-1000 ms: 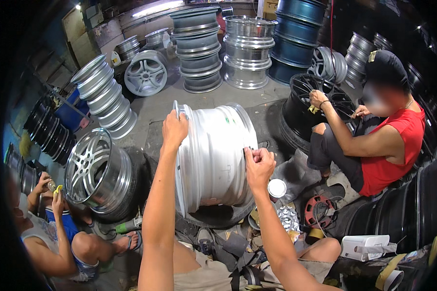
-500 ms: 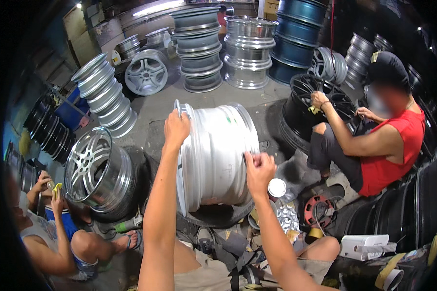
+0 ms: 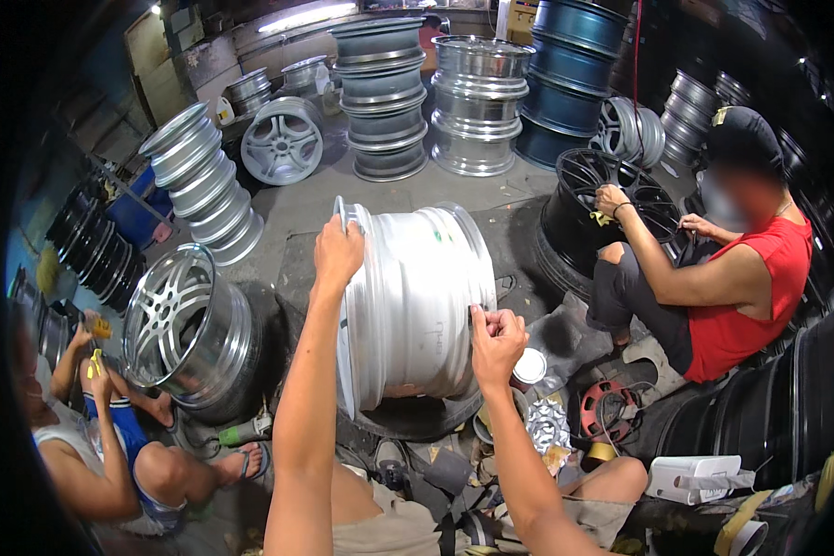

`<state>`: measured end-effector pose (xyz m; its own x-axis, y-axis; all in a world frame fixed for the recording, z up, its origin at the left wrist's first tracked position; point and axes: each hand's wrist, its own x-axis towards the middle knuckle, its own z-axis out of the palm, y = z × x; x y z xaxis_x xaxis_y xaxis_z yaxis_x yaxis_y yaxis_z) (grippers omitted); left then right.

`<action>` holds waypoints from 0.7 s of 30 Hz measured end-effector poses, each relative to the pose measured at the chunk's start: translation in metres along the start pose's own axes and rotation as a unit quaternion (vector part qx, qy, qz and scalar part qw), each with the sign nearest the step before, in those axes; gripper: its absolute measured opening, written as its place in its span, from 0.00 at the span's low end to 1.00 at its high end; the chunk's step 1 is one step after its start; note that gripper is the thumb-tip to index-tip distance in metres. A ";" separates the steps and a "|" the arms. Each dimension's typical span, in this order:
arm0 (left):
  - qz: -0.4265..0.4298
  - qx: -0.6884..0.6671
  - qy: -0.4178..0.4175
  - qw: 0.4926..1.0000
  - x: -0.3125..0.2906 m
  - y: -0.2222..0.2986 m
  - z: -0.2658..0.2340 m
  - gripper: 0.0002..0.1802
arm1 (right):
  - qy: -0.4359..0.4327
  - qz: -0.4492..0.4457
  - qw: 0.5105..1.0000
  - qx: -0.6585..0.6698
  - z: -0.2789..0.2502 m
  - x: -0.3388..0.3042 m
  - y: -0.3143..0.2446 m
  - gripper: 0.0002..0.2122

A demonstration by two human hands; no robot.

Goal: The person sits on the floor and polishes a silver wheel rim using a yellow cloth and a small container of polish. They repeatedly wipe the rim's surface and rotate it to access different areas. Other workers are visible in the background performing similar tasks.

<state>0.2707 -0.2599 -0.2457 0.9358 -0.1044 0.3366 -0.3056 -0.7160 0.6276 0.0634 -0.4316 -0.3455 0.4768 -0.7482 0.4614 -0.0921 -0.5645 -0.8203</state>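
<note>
A silver alloy wheel rim (image 3: pixel 408 306) lies on its side before me, its barrel turned up and brightly lit. It rests on a dark tyre (image 3: pixel 417 417). My left hand (image 3: pixel 339 252) is closed over the rim's upper left lip. At the opposite lip, my right hand (image 3: pixel 498 343) is closed, thumb against the barrel's edge and fingers curled on the outer side. Whether something small sits between those right fingers is hidden. Faint markings and a small green patch show on the barrel.
A person in red (image 3: pixel 746 287) handles a black wheel (image 3: pixel 621 190) at right. Another person (image 3: pixel 93 435) sits at left by a polished wheel (image 3: pixel 181 320), holding yellow pieces. Stacked rims (image 3: pixel 380 102) stand behind. A white tub (image 3: pixel 530 365) and red reel (image 3: pixel 607 410) are near my right forearm.
My right hand has shifted slightly down the rim's right edge; my left hand keeps its grip. The person at left has lowered their hands. The whole view has tilted a little.
</note>
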 end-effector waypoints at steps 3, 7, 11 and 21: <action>-0.010 -0.007 0.001 1.000 -0.005 0.010 -0.006 0.19 | 0.006 -0.038 0.999 -0.013 0.009 0.024 -0.010 0.14; -0.006 0.002 0.008 1.000 0.000 0.003 -0.003 0.18 | 0.006 -0.062 0.998 -0.032 0.017 0.039 -0.018 0.14; -0.002 -0.002 0.021 1.000 -0.004 0.000 0.000 0.19 | 0.009 -0.045 0.999 -0.026 0.014 0.031 -0.015 0.14; -0.010 0.000 0.025 1.000 -0.002 0.002 -0.004 0.18 | -0.034 -0.002 0.998 -0.051 0.014 0.033 -0.011 0.14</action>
<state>0.2677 -0.2584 -0.2420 0.9316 -0.0559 0.3592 -0.2875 -0.7179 0.6340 0.0921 -0.4452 -0.3256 0.5347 -0.7226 0.4380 -0.1773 -0.6028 -0.7780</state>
